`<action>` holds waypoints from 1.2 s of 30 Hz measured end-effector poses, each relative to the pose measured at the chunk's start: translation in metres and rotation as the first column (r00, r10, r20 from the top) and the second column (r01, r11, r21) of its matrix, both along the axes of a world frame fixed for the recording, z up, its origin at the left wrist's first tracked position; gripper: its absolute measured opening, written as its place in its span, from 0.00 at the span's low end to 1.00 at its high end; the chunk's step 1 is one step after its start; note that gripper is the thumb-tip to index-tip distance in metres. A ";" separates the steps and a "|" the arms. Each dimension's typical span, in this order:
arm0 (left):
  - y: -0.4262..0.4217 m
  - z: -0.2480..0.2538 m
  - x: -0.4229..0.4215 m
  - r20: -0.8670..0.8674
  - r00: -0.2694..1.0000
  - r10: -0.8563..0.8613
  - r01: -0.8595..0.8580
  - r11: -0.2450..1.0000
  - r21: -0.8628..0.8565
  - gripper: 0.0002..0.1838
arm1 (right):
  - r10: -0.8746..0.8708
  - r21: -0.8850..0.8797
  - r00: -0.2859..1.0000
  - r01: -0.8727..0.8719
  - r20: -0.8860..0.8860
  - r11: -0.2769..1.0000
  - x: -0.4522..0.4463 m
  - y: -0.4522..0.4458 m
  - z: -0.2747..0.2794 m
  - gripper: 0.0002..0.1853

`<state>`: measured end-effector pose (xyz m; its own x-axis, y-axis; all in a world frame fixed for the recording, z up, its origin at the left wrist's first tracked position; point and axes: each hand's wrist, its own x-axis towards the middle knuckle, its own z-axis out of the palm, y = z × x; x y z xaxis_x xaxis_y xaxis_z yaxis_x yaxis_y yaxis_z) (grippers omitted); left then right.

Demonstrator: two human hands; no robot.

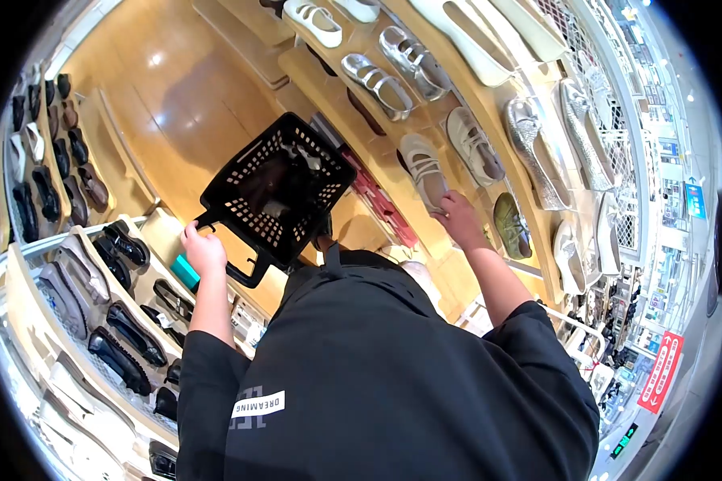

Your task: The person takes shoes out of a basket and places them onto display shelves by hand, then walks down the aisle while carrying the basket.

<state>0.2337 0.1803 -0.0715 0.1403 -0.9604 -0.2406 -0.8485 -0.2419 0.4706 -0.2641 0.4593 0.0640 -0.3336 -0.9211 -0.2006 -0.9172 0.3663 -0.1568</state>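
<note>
My left hand (205, 250) is closed around the handle (208, 216) of a black plastic shopping basket (338, 157). The basket hangs tilted in front of me, with dark contents and a pale, crumpled piece inside that I cannot make out. On the shelf to the right, the fingers of my right hand (460, 218) pinch the near end of a beige strappy flat shoe (422, 167). Its similar mate (473, 146) lies just right of it. Closer to me, beside my right wrist, is an olive-green shoe (509, 224).
Silver strappy shoes (377, 86), glittery flats (531, 144) and white flats share the right-hand wooden shelves. Racks on the left carry black loafers (119, 359) and grey shoes (62, 298). Wooden flooring (160, 88) lies ahead. A red sign (660, 372) stands far right.
</note>
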 end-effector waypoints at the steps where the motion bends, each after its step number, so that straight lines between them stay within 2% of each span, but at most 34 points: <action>1: 0.000 0.003 -0.002 0.034 0.999 0.006 -0.007 1.000 0.019 0.23 | -0.012 -0.007 1.000 0.012 -0.020 1.000 -0.008 0.002 -0.002 0.16; 4: 0.002 0.011 -0.005 0.055 0.998 0.013 -0.017 0.998 0.066 0.24 | 0.069 -0.018 0.993 -0.071 -0.093 0.997 -0.031 0.010 -0.011 0.17; 8: 0.003 0.003 -0.001 0.077 0.997 -0.011 0.009 1.000 0.027 0.24 | 0.067 -0.017 0.981 -0.072 -0.184 0.997 -0.052 0.018 -0.032 0.16; 10: 0.004 0.004 -0.003 0.074 0.997 0.009 -0.011 0.999 0.030 0.24 | -0.159 0.130 0.964 0.189 -0.212 0.973 -0.052 0.016 -0.026 0.14; 11: 0.005 0.003 -0.003 0.072 0.997 0.015 -0.017 0.999 0.030 0.24 | -0.154 0.129 0.965 0.184 -0.214 0.974 -0.052 0.017 -0.027 0.14; 13: 0.006 0.006 -0.002 0.079 0.997 0.017 -0.020 0.999 0.039 0.24 | -0.177 0.123 0.951 0.213 -0.254 0.969 -0.053 0.023 -0.035 0.07; 17: 0.006 0.007 -0.003 0.074 0.997 0.029 -0.033 0.998 0.052 0.24 | -0.221 0.150 0.936 0.268 -0.276 0.952 -0.051 0.018 -0.036 0.06; 19: 0.006 0.008 -0.002 0.065 0.997 0.030 -0.034 0.998 0.056 0.24 | -0.247 0.099 0.921 0.288 -0.301 0.952 -0.051 0.017 -0.038 0.08; 22: 0.005 0.010 -0.004 0.064 0.997 0.039 -0.044 0.997 0.067 0.24 | -0.320 0.105 0.917 0.352 -0.238 0.930 -0.058 0.013 -0.037 0.09; 30: 0.005 0.017 -0.006 0.060 0.997 0.053 -0.058 0.995 0.081 0.24 | -0.342 0.061 0.920 0.359 -0.193 0.931 -0.055 0.022 -0.050 0.09; 36: 0.006 0.013 -0.005 0.061 0.997 0.042 -0.046 0.997 0.059 0.23 | -0.407 -0.001 0.905 0.410 -0.126 0.912 -0.042 0.023 -0.045 0.16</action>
